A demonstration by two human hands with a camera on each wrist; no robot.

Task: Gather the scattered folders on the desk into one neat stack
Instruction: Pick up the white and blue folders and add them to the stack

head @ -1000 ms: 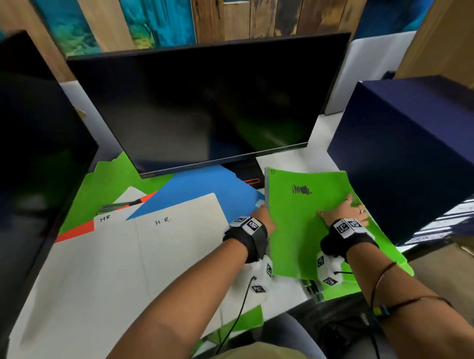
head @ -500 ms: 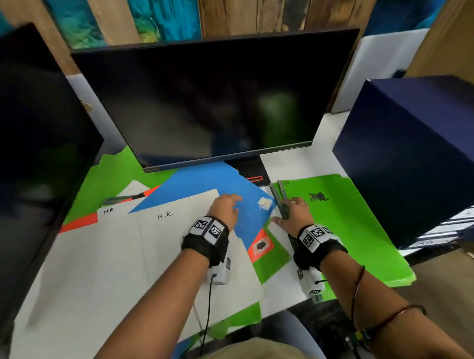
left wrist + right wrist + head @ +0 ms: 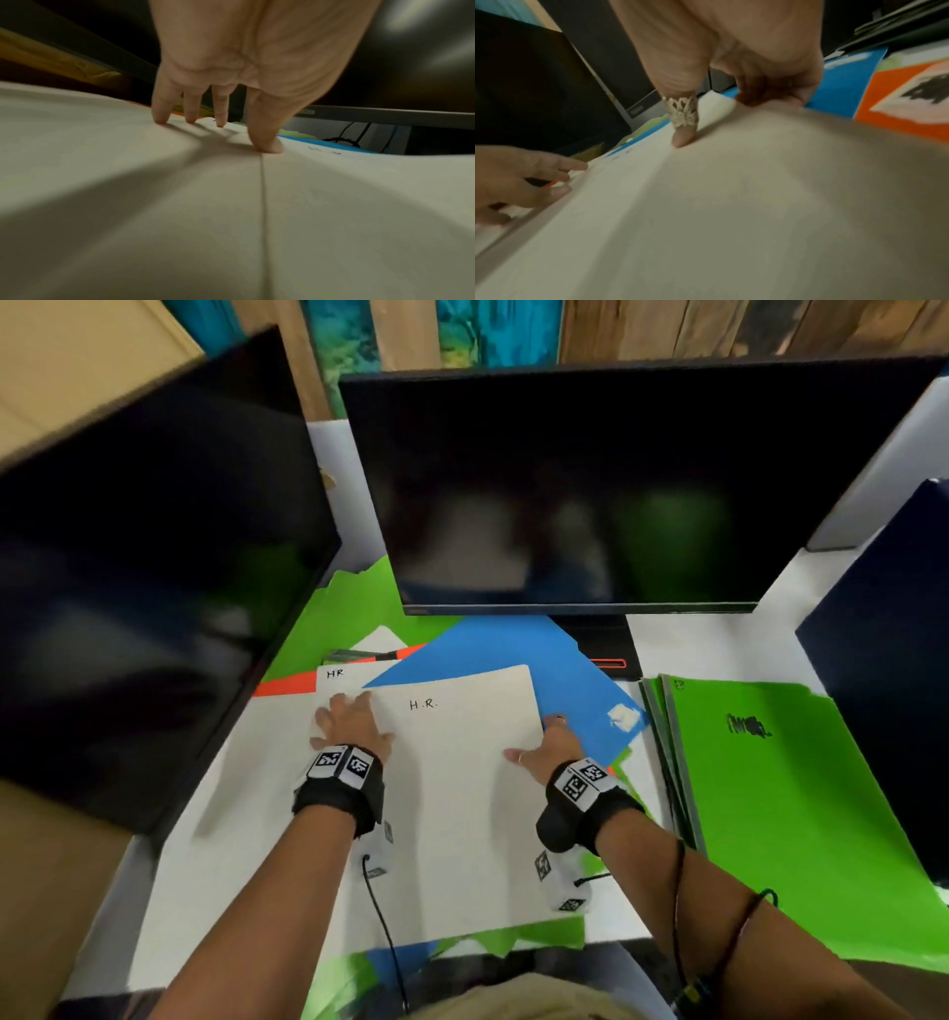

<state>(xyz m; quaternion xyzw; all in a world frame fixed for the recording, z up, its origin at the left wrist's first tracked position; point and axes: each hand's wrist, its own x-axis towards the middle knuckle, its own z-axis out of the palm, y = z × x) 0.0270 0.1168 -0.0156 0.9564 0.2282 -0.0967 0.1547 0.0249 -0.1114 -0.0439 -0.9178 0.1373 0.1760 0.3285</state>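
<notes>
A white folder marked "H.R." [image 3: 457, 793] lies in the middle of the desk on top of the other folders. My right hand [image 3: 547, 742] grips its right edge, with the ringed thumb [image 3: 682, 130] on top and the fingers curled under the edge. My left hand [image 3: 349, 724] lies spread, its fingertips [image 3: 190, 117] pressing a second white folder marked "HR" [image 3: 257, 788], and its thumb is at the seam between the two. A blue folder [image 3: 513, 654], an orange one [image 3: 285, 686] and a green one [image 3: 328, 629] stick out beneath. A squared stack of green folders [image 3: 796, 788] sits to the right.
A dark monitor [image 3: 590, 495] stands over the back of the folders, and its stand [image 3: 601, 644] touches the blue one. A second dark screen [image 3: 144, 557] borders the left side. A navy box [image 3: 898, 670] stands against the green stack at the right. The desk's front edge [image 3: 616, 940] is near my body.
Both hands left the green stack and moved left. The left hand crossed to the white folders, and the right hand came off the stack's edge and took the "H.R." folder's right edge.
</notes>
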